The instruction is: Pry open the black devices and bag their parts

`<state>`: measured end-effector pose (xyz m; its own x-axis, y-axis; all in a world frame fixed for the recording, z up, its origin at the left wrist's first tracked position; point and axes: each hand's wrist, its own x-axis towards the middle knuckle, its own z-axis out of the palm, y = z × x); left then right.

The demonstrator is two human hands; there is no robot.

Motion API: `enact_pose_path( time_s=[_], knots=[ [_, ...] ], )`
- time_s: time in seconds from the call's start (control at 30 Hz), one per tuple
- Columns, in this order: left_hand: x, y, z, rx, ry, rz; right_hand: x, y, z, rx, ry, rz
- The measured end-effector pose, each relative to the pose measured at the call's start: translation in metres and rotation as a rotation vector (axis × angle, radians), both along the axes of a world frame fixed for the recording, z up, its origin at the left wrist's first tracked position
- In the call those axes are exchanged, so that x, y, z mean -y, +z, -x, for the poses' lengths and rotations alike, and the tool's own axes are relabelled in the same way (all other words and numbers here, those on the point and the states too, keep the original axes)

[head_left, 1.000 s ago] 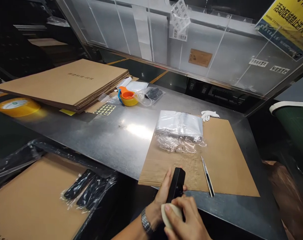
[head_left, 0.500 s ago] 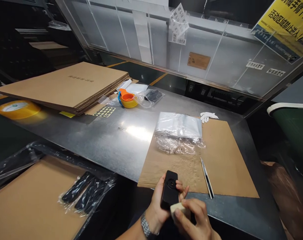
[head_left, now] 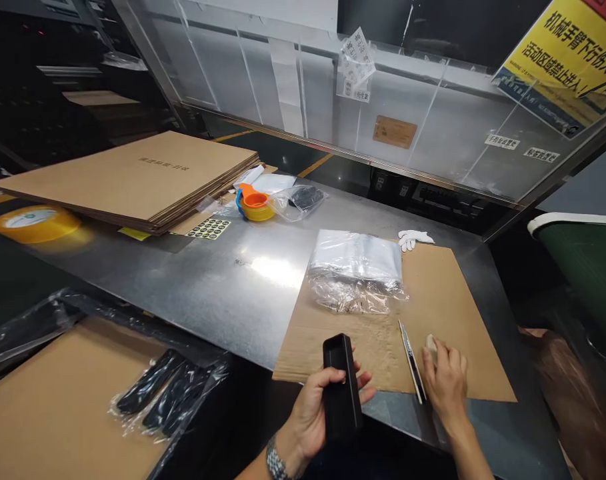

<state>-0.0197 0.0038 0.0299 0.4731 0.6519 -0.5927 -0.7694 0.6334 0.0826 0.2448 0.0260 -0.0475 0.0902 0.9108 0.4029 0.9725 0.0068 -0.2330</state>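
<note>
My left hand (head_left: 317,408) is closed around a long black device (head_left: 341,387), held upright over the near edge of the metal table (head_left: 217,280). My right hand (head_left: 445,383) rests on a brown cardboard sheet (head_left: 453,313), its fingers pressed on a small whitish pad (head_left: 430,343). A slim black-and-silver knife (head_left: 411,361) lies on the cardboard just left of that hand. A stack of clear plastic bags (head_left: 355,267) sits further back on the sheet.
A pile of flat cardboard (head_left: 133,173) lies at the far left, with a yellow tape roll (head_left: 33,220) beside it. Orange and yellow cups (head_left: 255,201), a sticker sheet (head_left: 209,229) and a white glove (head_left: 413,237) are on the table. Bagged black items (head_left: 167,393) lie lower left.
My right hand left the black device and moved right onto the cardboard with the whitish pad. My left hand keeps the device, turned a little.
</note>
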Motion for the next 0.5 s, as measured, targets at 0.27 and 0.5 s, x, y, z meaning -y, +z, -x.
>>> enact_pose_path(
  time_s=[0.27,0.5],
  knots=[
    [-0.004,0.004,0.002,0.126,0.037,-0.099,-0.006,0.002,0.04,-0.137,0.039,0.171],
    [-0.011,0.013,0.01,-0.169,0.219,-0.039,0.041,0.066,0.075,-0.493,0.329,0.433]
  ],
)
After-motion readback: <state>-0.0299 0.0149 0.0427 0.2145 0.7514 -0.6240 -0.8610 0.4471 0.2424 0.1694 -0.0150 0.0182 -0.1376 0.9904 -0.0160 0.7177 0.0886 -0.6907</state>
